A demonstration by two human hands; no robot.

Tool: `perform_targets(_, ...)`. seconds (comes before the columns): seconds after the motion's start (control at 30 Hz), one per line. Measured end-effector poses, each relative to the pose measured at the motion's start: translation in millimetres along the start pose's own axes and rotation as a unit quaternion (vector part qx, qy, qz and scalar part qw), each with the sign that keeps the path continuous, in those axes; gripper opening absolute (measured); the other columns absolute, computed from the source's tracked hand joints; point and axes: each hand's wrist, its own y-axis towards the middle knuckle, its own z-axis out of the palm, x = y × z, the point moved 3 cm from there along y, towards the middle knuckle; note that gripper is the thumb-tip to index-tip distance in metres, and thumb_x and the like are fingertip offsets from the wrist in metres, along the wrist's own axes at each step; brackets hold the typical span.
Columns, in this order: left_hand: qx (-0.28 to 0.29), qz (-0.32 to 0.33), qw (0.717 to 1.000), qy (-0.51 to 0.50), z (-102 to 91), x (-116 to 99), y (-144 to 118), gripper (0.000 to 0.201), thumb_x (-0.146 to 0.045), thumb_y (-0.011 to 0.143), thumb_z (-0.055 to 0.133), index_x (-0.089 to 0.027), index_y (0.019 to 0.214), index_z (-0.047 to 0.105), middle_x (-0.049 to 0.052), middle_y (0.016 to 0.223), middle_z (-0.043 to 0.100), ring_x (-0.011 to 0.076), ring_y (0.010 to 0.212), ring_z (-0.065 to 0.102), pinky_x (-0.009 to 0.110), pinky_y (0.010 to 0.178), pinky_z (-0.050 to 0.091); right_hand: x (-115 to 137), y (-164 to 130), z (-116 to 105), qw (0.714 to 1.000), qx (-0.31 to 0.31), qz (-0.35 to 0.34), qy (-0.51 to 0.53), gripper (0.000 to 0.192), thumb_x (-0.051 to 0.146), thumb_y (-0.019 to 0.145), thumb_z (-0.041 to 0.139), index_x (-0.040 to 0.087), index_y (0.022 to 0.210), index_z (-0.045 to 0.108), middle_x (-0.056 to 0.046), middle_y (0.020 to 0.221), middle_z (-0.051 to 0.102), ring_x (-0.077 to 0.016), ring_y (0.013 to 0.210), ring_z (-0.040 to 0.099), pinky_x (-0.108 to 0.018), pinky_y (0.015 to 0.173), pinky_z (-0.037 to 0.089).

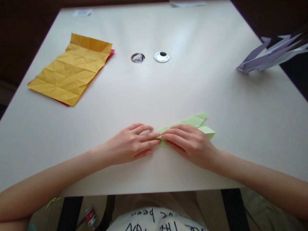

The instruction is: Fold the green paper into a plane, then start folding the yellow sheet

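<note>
A light green sheet of origami paper [192,121], folded into a long narrow shape with pointed flaps at its right end, lies on the table near the front edge. My left hand [134,142] rests at its left tip, fingers stretched out and spread, fingertips touching the paper. Over the paper's middle, my right hand [189,142] curves with its fingers close together and holds it against the table. The right fingertips nearly meet the left ones. The right thumb and the paper underneath that hand are hidden.
A creased yellow sheet [69,69] lies over a red sheet [110,55] at the back left. Two round table inserts [162,56] sit in the white tabletop [149,93]. A folded purple paper piece [262,57] stands at the right edge. Below is a bottle [90,217].
</note>
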Motion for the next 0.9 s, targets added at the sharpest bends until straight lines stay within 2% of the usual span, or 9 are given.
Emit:
perform_targets(0.2,-0.006,0.003,1.000,0.012,3.2,-1.2,0.4,0.033,-0.028,0.089,0.045,-0.019,0.120,0.050,0.001,0.128,0.051,0.0205,0.114,0.046,0.037,0.096,0.038,-0.6,4.5,4.2,0.999,-0.013,0.039,0.018,0.013,0.018,0.085,0.051,0.016,0.093,0.061,-0.003,0.082,0.067,-0.0145,0.077,0.058,-0.028,0.070,0.046)
perform_targets(0.53,-0.060,0.021,0.998,0.028,9.3,-5.1,1.4,0.032,-0.024,0.088,0.046,-0.014,0.118,0.050,0.005,0.125,0.054,0.0197,0.109,0.050,0.034,0.089,0.045,-8.4,7.4,-2.4,0.998,0.034,0.057,0.009,0.017,0.023,0.084,0.053,0.016,0.096,0.062,-0.005,0.088,0.064,-0.0149,0.077,0.055,-0.029,0.069,0.046)
perform_targets(0.9,-0.125,0.045,0.989,0.059,5.1,-5.2,-0.2,0.020,-0.018,0.083,0.055,-0.014,0.101,0.059,0.005,0.103,0.065,0.0174,0.094,0.058,0.030,0.080,0.051,-10.1,5.4,-0.9,0.998,0.035,0.052,0.003,0.013,0.022,0.084,0.053,0.020,0.090,0.064,-0.002,0.086,0.064,-0.0139,0.076,0.054,-0.028,0.068,0.043)
